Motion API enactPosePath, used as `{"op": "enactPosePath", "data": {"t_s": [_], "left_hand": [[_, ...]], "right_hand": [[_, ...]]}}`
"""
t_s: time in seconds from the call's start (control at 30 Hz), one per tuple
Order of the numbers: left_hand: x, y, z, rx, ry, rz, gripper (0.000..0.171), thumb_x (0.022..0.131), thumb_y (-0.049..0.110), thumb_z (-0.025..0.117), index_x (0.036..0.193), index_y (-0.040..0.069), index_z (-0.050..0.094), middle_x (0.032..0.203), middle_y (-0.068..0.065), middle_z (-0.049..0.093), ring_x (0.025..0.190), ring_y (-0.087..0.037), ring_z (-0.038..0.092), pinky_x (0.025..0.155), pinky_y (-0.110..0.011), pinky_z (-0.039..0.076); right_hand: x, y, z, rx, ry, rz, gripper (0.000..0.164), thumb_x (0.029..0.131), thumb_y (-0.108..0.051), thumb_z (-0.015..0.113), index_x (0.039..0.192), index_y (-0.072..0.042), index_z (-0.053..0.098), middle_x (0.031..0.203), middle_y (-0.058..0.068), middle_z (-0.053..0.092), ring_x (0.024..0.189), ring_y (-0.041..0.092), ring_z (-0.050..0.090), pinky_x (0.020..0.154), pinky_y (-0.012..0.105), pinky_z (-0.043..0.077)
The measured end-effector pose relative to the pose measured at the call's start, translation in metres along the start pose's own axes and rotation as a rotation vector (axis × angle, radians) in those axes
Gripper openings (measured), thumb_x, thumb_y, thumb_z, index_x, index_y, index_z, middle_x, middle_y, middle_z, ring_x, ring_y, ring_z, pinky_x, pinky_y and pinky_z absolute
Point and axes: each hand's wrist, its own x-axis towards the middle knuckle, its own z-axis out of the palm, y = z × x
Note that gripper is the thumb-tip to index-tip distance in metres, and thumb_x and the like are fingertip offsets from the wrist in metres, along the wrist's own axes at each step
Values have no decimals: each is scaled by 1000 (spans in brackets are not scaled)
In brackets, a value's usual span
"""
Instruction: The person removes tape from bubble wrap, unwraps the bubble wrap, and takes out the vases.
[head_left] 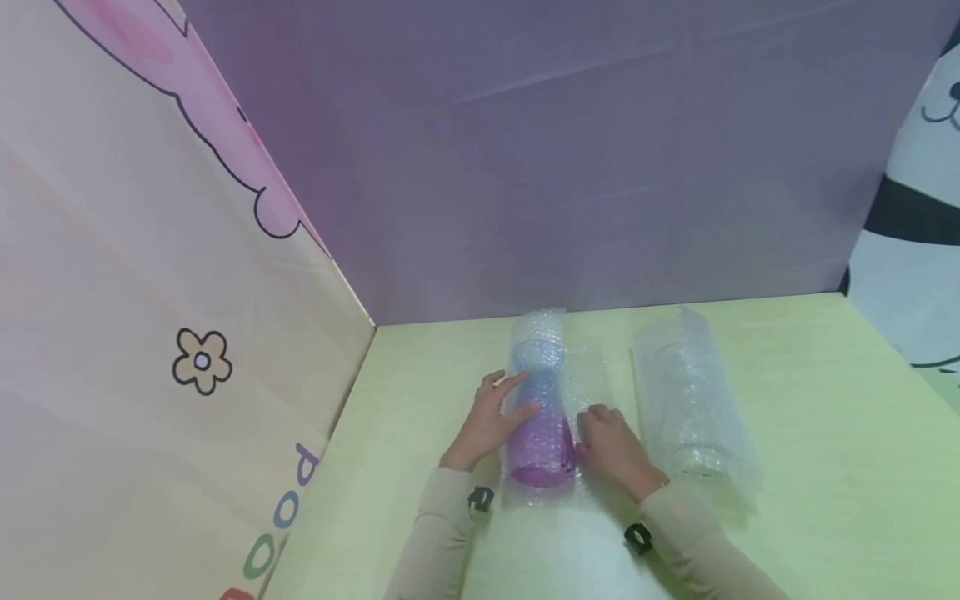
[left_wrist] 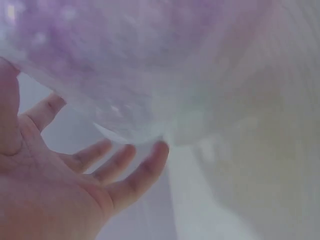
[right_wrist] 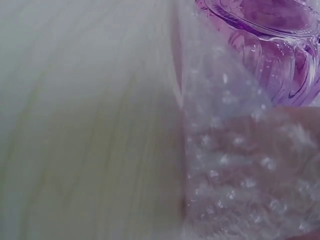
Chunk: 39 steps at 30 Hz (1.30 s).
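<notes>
I observe a blue-to-purple glass vase lying on the table, enclosed in clear bubble wrap with a flap spread to its right. Left hand: spread wide, fingers and thumb against the wrapped side. Right hand: fingers curled, gripping the flap. Nearby, I log a clear glass vessel inside a second bubble-wrap sheet; its contents I cannot tell.

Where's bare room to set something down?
Table: left of the left hand, up to the left wall; right of the right bundle. A smaller patch lies between the sleeves. Crowded: the middle, with the vase in bubble wrap between left and right hand; only a narrow strip before the right bundle.
</notes>
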Motion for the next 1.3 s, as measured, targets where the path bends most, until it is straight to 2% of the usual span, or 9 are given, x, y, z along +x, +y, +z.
{"op": "enactPosePath", "data": {"t_s": [0.1, 0.27, 0.43, 0.63, 0.77, 0.93, 1.07, 1.3], "left_hand": [[-1, 9, -1, 58, 2, 46, 53, 99, 49, 62, 147, 30, 54, 167, -18, 26, 150, -44, 29, 111, -70, 41], [-4, 22, 0, 181, -1, 135, 37, 103, 33, 59, 139, 28, 62, 163, -18, 35, 150, -40, 32, 113, -64, 43], [-8, 34, 1, 307, -6, 168, 34, 103, 26, 57, 136, 26, 65, 158, -17, 45, 146, -38, 39, 112, -64, 44], [-11, 43, 7, 431, 10, 162, 41, 98, 42, 64, 136, 25, 65, 152, -13, 54, 139, -35, 49, 106, -59, 51], [-16, 50, 10, 451, -4, 117, 63, 90, 60, 68, 140, 23, 62, 155, -13, 50, 139, -36, 48, 103, -58, 53], [-22, 62, 11, 479, -50, 69, 91, 77, 74, 72, 148, 20, 54, 162, -16, 39, 146, -40, 41, 100, -62, 54], [-25, 67, 13, 516, -73, 56, 99, 73, 73, 75, 152, 18, 49, 164, -19, 35, 147, -41, 39, 100, -63, 54], [-26, 69, 12, 507, -71, 49, 91, 77, 62, 75, 151, 16, 49, 163, -20, 36, 146, -40, 42, 99, -63, 54]], "right_hand": [[0, 0, -2, -6, -9, -9, 26, 83, -10, 75, 104, 4, 68, 120, 30, 65, 108, 46, 60, 101, 59, 51], [1, 0, -4, -28, -3, -48, 20, 79, -9, 80, 91, -2, 66, 112, 26, 67, 104, 41, 60, 96, 55, 52], [2, 1, -3, -45, 12, -59, 18, 79, -9, 81, 85, -5, 64, 109, 25, 68, 101, 40, 60, 93, 53, 53], [2, 2, -1, -40, -6, -42, 16, 81, -10, 80, 86, -6, 65, 113, 26, 66, 100, 40, 58, 91, 53, 52], [3, 2, -1, -42, -18, -32, 18, 81, -13, 82, 84, -7, 65, 110, 23, 66, 97, 36, 57, 87, 50, 49], [3, 4, 1, -46, 27, -63, 15, 79, -10, 80, 86, -5, 67, 105, 21, 68, 99, 35, 57, 84, 49, 46], [3, 6, 4, -59, 52, -88, 17, 77, -9, 81, 86, -4, 67, 104, 19, 70, 104, 35, 59, 86, 49, 45], [3, 3, 2, -89, 53, -108, 21, 76, -12, 84, 84, -5, 66, 99, 17, 71, 104, 34, 59, 85, 48, 45]]}}
